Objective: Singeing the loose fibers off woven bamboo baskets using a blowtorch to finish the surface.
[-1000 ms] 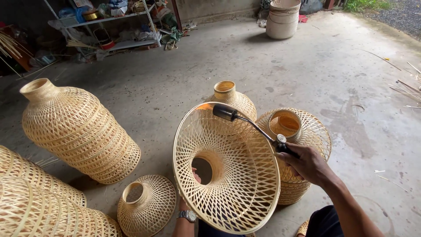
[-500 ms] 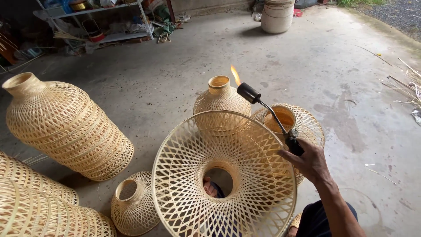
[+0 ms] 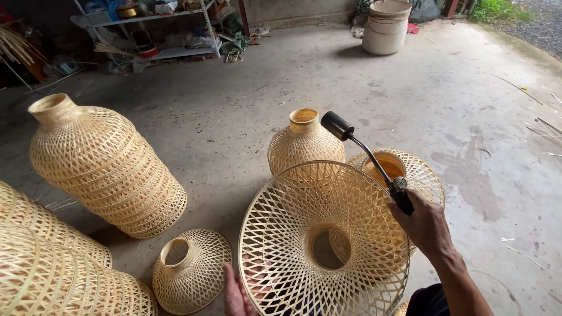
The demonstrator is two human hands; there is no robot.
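Right hand [image 3: 426, 225] wrapped closed around the grip of a black long-necked gas torch [image 3: 369, 157]; the thin neck rises up and to the left, ending in a dark cylindrical nozzle above the work. No flame visible at the nozzle. Left hand [image 3: 236, 292] at the bottom edge of view, fingers against the lower left rim of a large, open-weave, funnel-shaped bamboo lampshade [image 3: 324, 243]; whether the fingers curl around the rim cannot be told. The shade is tilted with its wide mouth toward the camera, the round centre hole visible through it. Directly behind it on the grey concrete floor [image 3: 445, 105]: a small bottle-shaped woven bamboo shade [image 3: 305, 143] standing upright, and a flatter woven shade with an orange-lined neck [image 3: 410, 172], partly hidden by the torch. To the left, a small dome-shaped woven shade [image 3: 192, 270] lies on the floor; beyond it, a tall vase-shaped woven bamboo shade [image 3: 105, 167] leans. A pale plastic bucket [image 3: 385, 26] stands far back.
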